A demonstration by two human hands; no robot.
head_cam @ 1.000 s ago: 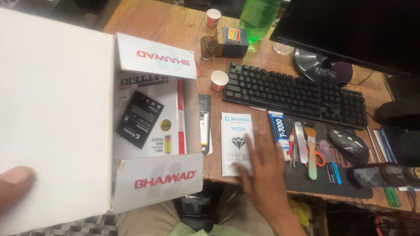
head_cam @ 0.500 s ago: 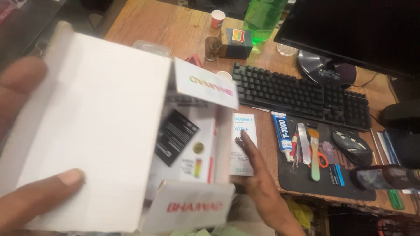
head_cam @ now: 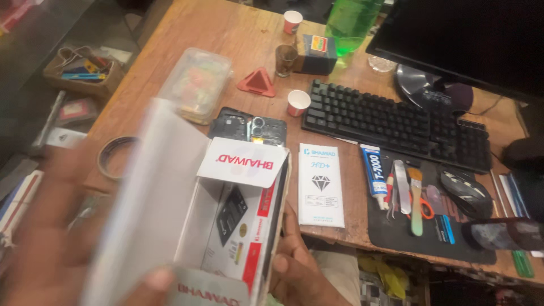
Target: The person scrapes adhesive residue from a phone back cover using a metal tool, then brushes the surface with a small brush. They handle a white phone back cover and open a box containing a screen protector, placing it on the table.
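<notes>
I hold an open white cardboard box [head_cam: 164, 209] with red lettering on its flaps, close to the camera. My left hand [head_cam: 51, 249], blurred, grips its left wall, the thumb at the lower flap. My right hand [head_cam: 294, 266] comes up from below, its thumb and fingers pressed against the box's right wall. Inside lie a black flat battery [head_cam: 231, 214] and a red and white packet [head_cam: 258, 226]. A white flat packet [head_cam: 321, 184] lies on the table just right of the box.
On the wooden table [head_cam: 215, 34] lie a phone with its back off [head_cam: 249, 129], a glue tube [head_cam: 374, 175], a black keyboard [head_cam: 396, 122] and a mouse [head_cam: 467, 192]. Tweezers, brush and scissors lie on a black mat [head_cam: 396, 238]. A plastic container [head_cam: 195, 85], paper cups and tape roll [head_cam: 116, 156] stand left.
My right hand left the white flat packet on the table and came to the box's right side. The box turned and tilted, and the view shifted left.
</notes>
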